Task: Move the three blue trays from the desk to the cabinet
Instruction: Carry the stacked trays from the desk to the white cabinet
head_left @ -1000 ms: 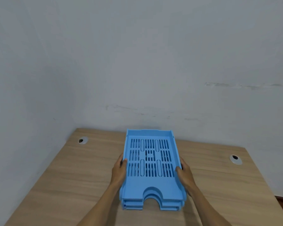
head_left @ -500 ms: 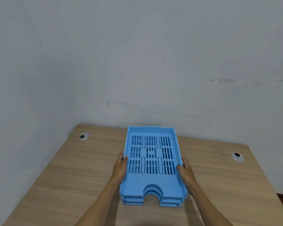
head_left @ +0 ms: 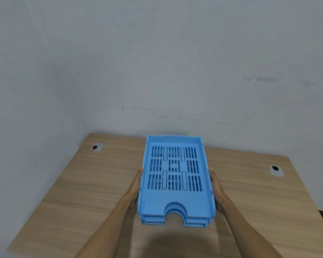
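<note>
A stack of three nested blue trays [head_left: 175, 200], slotted in the floor and notched at the near edge, hovers just above the wooden desk [head_left: 86, 192], casting a shadow below. My left hand [head_left: 135, 187] grips the stack's left side. On the stack's right side is my right hand [head_left: 217, 190], holding it. Fingers of both hands are mostly hidden under and behind the tray walls. No cabinet is in view.
The desk sits in a corner of pale grey walls, touching them at the back and left. Two round cable grommets [head_left: 97, 147] [head_left: 276, 170] are set in the desktop on either side of the trays. A strip of dark floor shows at the right edge.
The stack has risen off the desk and come toward me, held between both hands; it looks larger and a shadow now shows beneath it.
</note>
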